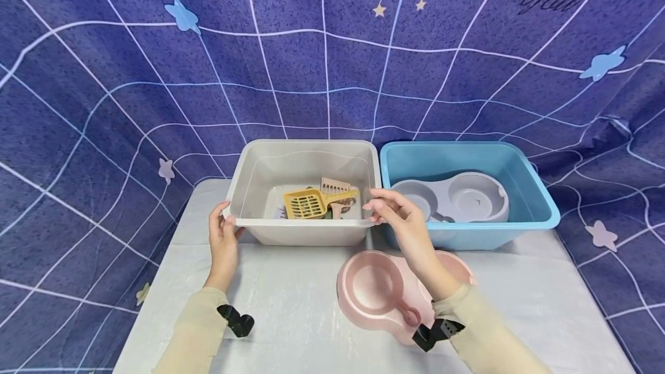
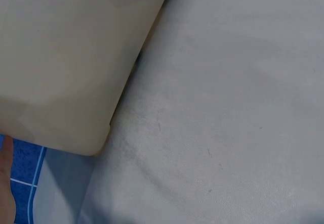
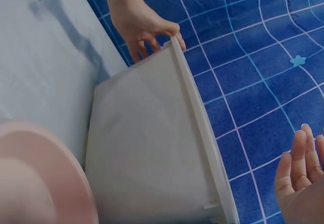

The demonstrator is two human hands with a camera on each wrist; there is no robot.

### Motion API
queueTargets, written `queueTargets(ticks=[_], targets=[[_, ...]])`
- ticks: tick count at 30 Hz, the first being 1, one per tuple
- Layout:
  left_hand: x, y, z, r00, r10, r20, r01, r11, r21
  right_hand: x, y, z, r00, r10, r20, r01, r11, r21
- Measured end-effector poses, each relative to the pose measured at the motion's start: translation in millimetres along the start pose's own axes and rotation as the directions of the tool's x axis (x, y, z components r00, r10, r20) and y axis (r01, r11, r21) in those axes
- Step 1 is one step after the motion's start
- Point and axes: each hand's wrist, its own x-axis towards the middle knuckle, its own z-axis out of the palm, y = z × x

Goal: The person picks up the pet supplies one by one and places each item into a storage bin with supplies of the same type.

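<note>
My left hand (image 1: 223, 247) grips the left front corner of a beige litter box (image 1: 306, 234), thumb by the rim. The right wrist view also shows the left hand (image 3: 139, 27) at that corner. By the right front corner is my right hand (image 1: 407, 227); its fingers (image 3: 298, 158) look fairly straight and apart from the rim in the right wrist view. Inside the box lie a yellow litter scoop (image 1: 306, 204), a pink comb-like piece (image 1: 335, 184) and other items partly hidden beneath. In the left wrist view, the box's side (image 2: 66, 72) fills the upper left.
A blue box (image 1: 457, 238) stands to the right and holds a grey double pet bowl (image 1: 473, 198). In front, a pink double pet bowl (image 1: 374, 287) lies partly under my right forearm. A patterned blue curtain (image 1: 332, 62) hangs behind the white table (image 1: 280, 316).
</note>
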Motion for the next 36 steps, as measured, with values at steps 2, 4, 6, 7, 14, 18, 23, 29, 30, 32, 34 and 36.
queueTargets(ticks=[2,4,6,7,14,18,23,29,30,32,34,36], targets=[[0.0,0.1,-0.4,1.000,0.001,0.001,-0.001,1.000,0.000,-2,-3,-3,1.000,-0.011,-0.003,0.011,1.000,-0.001],[0.1,0.1,-0.6,1.000,0.000,0.005,0.000,1.000,-0.002,-4,-6,-6,1.000,-0.022,-0.008,0.022,1.000,0.000],[0.2,0.4,-0.4,1.000,0.001,0.008,-0.001,1.000,-0.004,-5,-9,-9,0.999,-0.030,-0.013,0.030,1.000,0.000],[0.3,0.6,-0.2,1.000,0.001,0.012,-0.001,1.000,-0.005,-6,-10,-10,0.999,-0.032,-0.017,0.032,0.999,-0.004],[-0.1,2.3,1.0,1.000,-0.009,0.024,0.009,1.000,0.001,-11,-14,-25,0.999,-0.014,-0.040,0.011,0.998,-0.065],[-0.4,2.1,0.1,1.000,-0.007,0.027,0.006,1.000,0.019,-13,-17,-33,0.998,0.006,-0.058,-0.010,0.997,-0.078],[-0.5,2.0,0.0,1.000,-0.004,0.025,0.004,1.000,0.017,-16,-18,-41,0.997,0.015,-0.079,-0.022,0.996,-0.085],[-1.0,-0.1,-2.2,1.000,-0.015,0.022,0.014,0.999,0.041,-19,-17,-51,0.997,-0.001,-0.082,-0.009,0.993,-0.116],[-1.2,0.0,-2.5,1.000,-0.016,0.023,0.015,0.999,0.047,-19,-17,-53,0.997,-0.003,-0.082,-0.007,0.993,-0.121],[-1.6,0.9,-2.5,1.000,-0.018,0.024,0.017,0.999,0.046,-20,-16,-56,0.996,-0.002,-0.086,-0.009,0.992,-0.125],[-1.7,1.8,-2.2,0.999,-0.016,0.028,0.015,0.999,0.048,-21,-17,-59,0.996,0.000,-0.094,-0.012,0.992,-0.128],[-1.7,2.7,-1.8,0.999,-0.017,0.030,0.016,0.999,0.051,-22,-17,-61,0.994,0.003,-0.105,-0.018,0.991,-0.136]])
